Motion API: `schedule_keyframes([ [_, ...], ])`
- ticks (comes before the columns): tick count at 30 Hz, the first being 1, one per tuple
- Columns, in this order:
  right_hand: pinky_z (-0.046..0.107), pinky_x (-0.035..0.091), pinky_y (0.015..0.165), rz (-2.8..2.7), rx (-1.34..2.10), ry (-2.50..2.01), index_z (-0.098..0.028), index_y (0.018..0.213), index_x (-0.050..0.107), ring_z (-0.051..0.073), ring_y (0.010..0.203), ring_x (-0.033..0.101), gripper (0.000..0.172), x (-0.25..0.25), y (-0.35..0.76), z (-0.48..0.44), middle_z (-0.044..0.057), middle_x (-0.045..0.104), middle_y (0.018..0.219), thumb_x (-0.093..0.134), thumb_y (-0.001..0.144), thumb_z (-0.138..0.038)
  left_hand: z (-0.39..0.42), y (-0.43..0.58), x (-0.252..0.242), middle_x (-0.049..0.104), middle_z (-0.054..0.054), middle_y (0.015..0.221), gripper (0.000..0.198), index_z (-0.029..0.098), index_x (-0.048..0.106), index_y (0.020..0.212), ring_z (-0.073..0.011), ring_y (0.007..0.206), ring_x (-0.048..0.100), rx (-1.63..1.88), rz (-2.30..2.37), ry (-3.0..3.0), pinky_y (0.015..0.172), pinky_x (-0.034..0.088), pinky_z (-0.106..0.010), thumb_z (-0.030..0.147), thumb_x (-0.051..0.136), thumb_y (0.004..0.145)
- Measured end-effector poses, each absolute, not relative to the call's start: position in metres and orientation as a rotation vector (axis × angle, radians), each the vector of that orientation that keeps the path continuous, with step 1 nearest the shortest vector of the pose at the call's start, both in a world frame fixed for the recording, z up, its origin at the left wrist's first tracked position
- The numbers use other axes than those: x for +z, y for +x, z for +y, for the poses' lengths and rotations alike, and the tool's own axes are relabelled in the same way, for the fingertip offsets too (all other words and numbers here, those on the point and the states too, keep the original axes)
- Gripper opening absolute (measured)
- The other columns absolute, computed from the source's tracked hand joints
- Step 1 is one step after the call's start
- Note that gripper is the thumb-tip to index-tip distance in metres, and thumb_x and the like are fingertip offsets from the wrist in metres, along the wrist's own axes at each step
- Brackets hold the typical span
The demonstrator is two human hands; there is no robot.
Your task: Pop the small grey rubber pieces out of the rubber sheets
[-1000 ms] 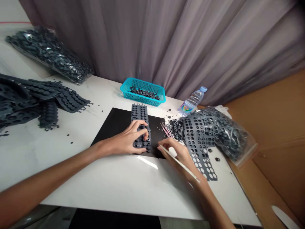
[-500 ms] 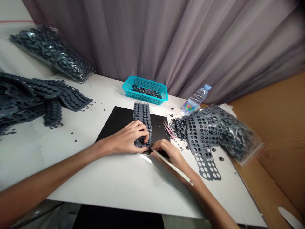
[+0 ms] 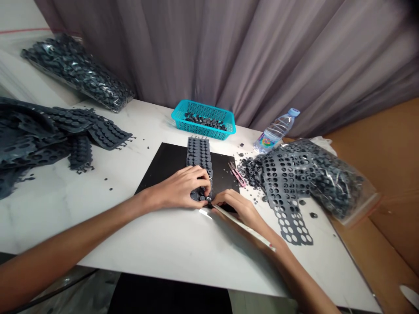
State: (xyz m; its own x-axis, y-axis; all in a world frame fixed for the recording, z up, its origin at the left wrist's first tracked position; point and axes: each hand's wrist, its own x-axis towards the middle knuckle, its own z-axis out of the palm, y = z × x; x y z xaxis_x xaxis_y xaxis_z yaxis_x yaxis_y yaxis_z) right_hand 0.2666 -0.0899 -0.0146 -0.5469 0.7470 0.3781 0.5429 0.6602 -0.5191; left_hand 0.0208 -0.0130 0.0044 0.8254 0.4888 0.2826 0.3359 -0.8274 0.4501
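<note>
A dark grey rubber strip (image 3: 199, 156) studded with small round buttons lies lengthwise on a black mat (image 3: 163, 168). My left hand (image 3: 181, 189) presses down on the strip's near end, fingers curled over the buttons. My right hand (image 3: 237, 207) pinches a thin white stick (image 3: 244, 226) like a pen. The stick's tip touches the strip's near right corner, right beside my left fingertips.
A teal basket (image 3: 229, 126) of loose buttons stands behind the mat. A pink tool (image 3: 237, 174), loose buttons, punched-out strips (image 3: 288, 205) and a full plastic bag (image 3: 337, 183) lie to the right, with a water bottle (image 3: 276, 131). More strips (image 3: 39, 137) and another bag (image 3: 78, 76) are at the left.
My right hand has moved left with the stick, from beside the punched-out strips to the strip's near corner. My left hand stays on the strip. The view has shifted slightly.
</note>
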Motion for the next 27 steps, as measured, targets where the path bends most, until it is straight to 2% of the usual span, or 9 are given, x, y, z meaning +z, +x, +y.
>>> schedule_keyframes([
  [3, 0.029, 0.053, 0.078, -2.297, 0.424, -0.994, -0.021, 0.108, 0.065, 0.019, 0.086, 0.065, 0.016, -0.018, 0.267, -0.089, 0.007, 0.070, 0.097, 0.058, 0.106, -0.034, -0.013, 0.022, 0.004, 0.063, -0.001, 0.108, 0.010, 0.024, 0.066, 0.090, -0.0224, 0.105, 0.059, 0.563, 0.614, 2.608, 0.098, 0.043, -0.039, 0.030, 0.071, 0.085],
  [10, 0.031, 0.055, 0.077, -2.395, 0.250, -1.055, -0.022, 0.124, 0.065, 0.020, 0.090, 0.066, 0.023, -0.020, 0.266, -0.091, 0.008, 0.070, 0.107, 0.052, 0.108, -0.032, -0.014, 0.023, 0.004, 0.063, -0.001, 0.108, 0.011, 0.024, 0.064, 0.089, -0.0224, 0.105, 0.058, 0.549, 0.636, 2.582, 0.096, 0.043, -0.039, 0.031, 0.071, 0.085],
  [17, 0.035, 0.054, 0.075, -2.504, -0.071, -1.046, -0.016, 0.119, 0.060, 0.023, 0.089, 0.064, 0.017, -0.025, 0.259, -0.094, 0.010, 0.070, 0.104, 0.049, 0.108, -0.023, -0.015, 0.025, 0.000, 0.061, -0.002, 0.108, 0.016, 0.024, 0.061, 0.093, -0.0231, 0.105, 0.056, 0.557, 0.652, 2.571, 0.096, 0.043, -0.039, 0.033, 0.072, 0.084],
  [23, 0.037, 0.055, 0.078, -2.428, -0.071, -1.129, -0.016, 0.121, 0.052, 0.025, 0.093, 0.063, 0.018, -0.030, 0.256, -0.097, 0.012, 0.065, 0.107, 0.044, 0.110, -0.028, -0.016, 0.029, -0.007, 0.059, -0.003, 0.108, 0.024, 0.024, 0.055, 0.102, -0.0238, 0.105, 0.054, 0.558, 0.684, 2.555, 0.096, 0.043, -0.039, 0.035, 0.069, 0.087],
  [27, 0.037, 0.056, 0.079, -2.231, -0.028, -1.345, -0.017, 0.125, 0.049, 0.025, 0.096, 0.064, 0.020, -0.031, 0.259, -0.097, 0.012, 0.061, 0.109, 0.041, 0.111, -0.028, -0.017, 0.027, -0.008, 0.057, -0.005, 0.114, 0.031, 0.024, 0.052, 0.112, -0.0252, 0.109, 0.053, 0.505, 0.714, 2.546, 0.098, 0.043, -0.041, 0.039, 0.067, 0.090],
])
